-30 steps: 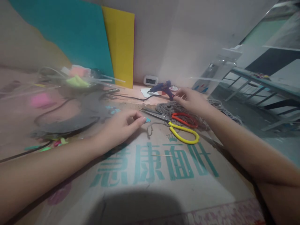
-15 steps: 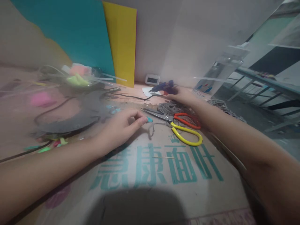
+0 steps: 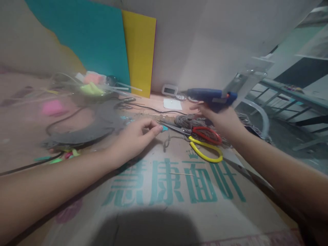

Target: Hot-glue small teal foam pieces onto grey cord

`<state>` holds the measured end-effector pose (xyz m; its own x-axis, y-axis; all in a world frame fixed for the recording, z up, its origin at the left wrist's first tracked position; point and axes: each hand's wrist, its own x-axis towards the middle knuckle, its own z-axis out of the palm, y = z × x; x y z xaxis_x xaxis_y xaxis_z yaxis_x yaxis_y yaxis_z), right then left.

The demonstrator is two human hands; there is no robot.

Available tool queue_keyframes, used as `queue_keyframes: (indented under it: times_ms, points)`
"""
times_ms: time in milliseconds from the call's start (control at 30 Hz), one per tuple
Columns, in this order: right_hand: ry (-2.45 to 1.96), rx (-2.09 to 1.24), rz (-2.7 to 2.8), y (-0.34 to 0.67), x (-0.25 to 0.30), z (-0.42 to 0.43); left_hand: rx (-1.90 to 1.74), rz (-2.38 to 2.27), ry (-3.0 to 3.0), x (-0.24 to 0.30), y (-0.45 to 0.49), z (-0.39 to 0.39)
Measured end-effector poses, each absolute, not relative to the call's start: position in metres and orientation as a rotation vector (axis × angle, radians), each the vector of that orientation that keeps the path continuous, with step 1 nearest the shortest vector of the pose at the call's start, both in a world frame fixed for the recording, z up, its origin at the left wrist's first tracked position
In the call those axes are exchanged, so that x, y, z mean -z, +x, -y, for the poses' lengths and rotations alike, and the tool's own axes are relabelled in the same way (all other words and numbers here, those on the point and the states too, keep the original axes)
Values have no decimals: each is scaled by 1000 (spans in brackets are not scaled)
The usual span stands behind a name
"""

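Between thumb and forefinger, my left hand (image 3: 139,138) pinches a small teal piece (image 3: 164,128) above the cardboard. Just below it lies a loop of thin grey cord (image 3: 167,140); whether it is attached to the piece I cannot tell. My right hand (image 3: 222,119) is wrapped round a blue hot glue gun (image 3: 206,94), raised with its nozzle toward the left. A pale, translucent curved stick (image 3: 261,114) shows behind the gun. Scissors with red and yellow handles (image 3: 208,157) lie between my hands, blades partly over a coil of grey cord (image 3: 183,120).
A toothpick (image 3: 181,174) lies on the printed cardboard (image 3: 153,218). At the back are a white paper piece (image 3: 172,104), a small digital timer (image 3: 169,90) and leaning teal (image 3: 102,44) and yellow boards (image 3: 140,51). Soft coloured lumps (image 3: 93,85) and a dark curved sheet (image 3: 84,135) sit left.
My right hand has lifted the glue gun off the white paper area and brought it right and nearer. My left hand keeps its pinch on the teal piece. The view has shifted slightly.
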<state>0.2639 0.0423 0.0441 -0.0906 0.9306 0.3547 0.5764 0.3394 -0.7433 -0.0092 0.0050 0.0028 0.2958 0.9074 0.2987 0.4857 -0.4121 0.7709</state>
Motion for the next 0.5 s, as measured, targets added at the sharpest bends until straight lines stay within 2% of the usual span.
queue_keyframes:
  times_ms: [167,400,500]
  points:
    - [-1340,-548,1852,250,-24,10,-1074,-1234,2043,-6,-8,-4]
    - [-1279,-604,1942,257,-7,11,-1123,-1230,2027,-7,-10,-3]
    - [-1258,-527,1971,257,-10,12,-1128,-1236,2007,-7,-10,-2]
